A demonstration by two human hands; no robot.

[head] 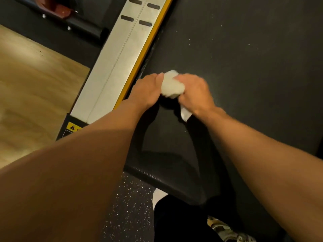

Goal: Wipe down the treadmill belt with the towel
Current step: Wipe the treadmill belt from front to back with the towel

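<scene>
Left hand (146,91) and right hand (194,93), fingers curled round the bunched towel (172,84), on the belt (244,67) just beside the yellow rail edge (148,44) at nine o'clock; bare belt stretches toward two.

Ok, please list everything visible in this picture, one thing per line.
treadmill belt: one, black, centre and right
towel: one, white, bunched over the belt
side rail: one, silver with yellow edge, left of belt
warning label: one, yellow, rail's near end
wooden floor: one, light brown, far left
speckled floor: one, black with white flecks, bottom centre
shoe: one, pale patterned, bottom right
left hand: one, grips the towel
right hand: one, grips the towel
</scene>
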